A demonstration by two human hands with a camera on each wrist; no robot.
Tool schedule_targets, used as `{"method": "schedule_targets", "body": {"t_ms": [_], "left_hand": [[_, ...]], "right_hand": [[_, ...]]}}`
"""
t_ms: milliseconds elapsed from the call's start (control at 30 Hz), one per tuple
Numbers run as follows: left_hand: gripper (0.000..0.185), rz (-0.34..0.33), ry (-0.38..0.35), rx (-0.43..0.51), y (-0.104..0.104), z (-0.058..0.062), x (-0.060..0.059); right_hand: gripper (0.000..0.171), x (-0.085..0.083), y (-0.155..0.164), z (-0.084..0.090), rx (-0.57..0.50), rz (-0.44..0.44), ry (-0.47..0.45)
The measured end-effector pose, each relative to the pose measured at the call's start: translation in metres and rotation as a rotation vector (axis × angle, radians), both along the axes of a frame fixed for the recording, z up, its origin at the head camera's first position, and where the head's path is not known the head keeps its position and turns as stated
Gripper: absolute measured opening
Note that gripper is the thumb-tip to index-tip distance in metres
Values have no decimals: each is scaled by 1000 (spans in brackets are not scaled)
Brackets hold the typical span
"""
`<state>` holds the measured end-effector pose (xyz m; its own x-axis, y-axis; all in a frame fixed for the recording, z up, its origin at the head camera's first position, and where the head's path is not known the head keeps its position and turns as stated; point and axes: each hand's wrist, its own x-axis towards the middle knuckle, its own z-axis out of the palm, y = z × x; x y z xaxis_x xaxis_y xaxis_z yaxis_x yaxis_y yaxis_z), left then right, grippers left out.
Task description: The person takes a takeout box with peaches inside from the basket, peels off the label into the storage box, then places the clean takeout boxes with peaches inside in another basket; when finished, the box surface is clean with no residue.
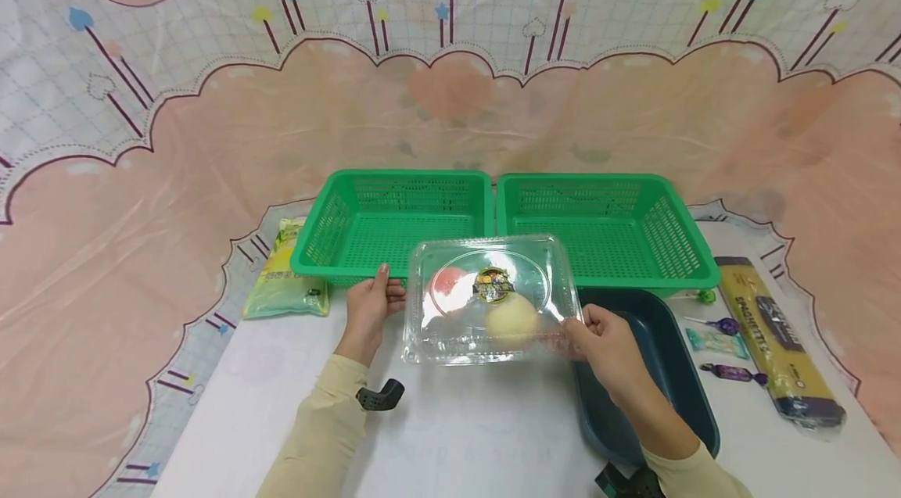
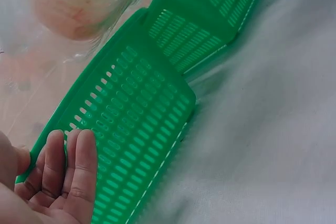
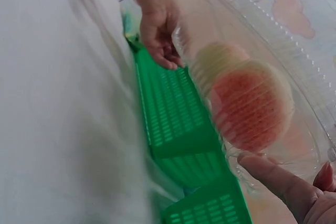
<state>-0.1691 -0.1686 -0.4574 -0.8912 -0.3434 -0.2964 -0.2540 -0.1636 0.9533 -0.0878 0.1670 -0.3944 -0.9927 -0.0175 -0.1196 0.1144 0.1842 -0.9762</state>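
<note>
A clear plastic clamshell box with a round sticker is held up in front of the baskets. Inside it are two round, peach-like fruits, one reddish and one pale yellow. My right hand pinches the box at its near right corner, thumb on top and a finger along the underside. My left hand is beside the box's left side, fingers loosely bent. It overlaps the front rim of the left green basket in the left wrist view.
A second green basket stands on the right. A dark blue tray lies under my right forearm. Farther right are a spaghetti pack, lollipops and wrapped candies. A yellow-green bag leans at the left basket.
</note>
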Motion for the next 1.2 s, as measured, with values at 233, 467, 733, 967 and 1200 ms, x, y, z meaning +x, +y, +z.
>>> {"method": "schedule_targets", "body": {"t_ms": [233, 467, 733, 967, 1200], "left_hand": [[44, -1, 39, 62, 1, 0, 0], [46, -3, 48, 75, 2, 1, 0], [49, -5, 32, 50, 2, 0, -1], [47, 2, 27, 54, 2, 0, -1], [45, 9, 40, 72, 2, 0, 1]], "right_hand": [[22, 15, 7, -6, 42, -17, -7], [28, 28, 9, -14, 61, -28, -14], [31, 36, 8, -28, 39, -42, -93], [34, 39, 3, -35, 65, -51, -87], [27, 39, -1, -41, 139, -64, -118]]}}
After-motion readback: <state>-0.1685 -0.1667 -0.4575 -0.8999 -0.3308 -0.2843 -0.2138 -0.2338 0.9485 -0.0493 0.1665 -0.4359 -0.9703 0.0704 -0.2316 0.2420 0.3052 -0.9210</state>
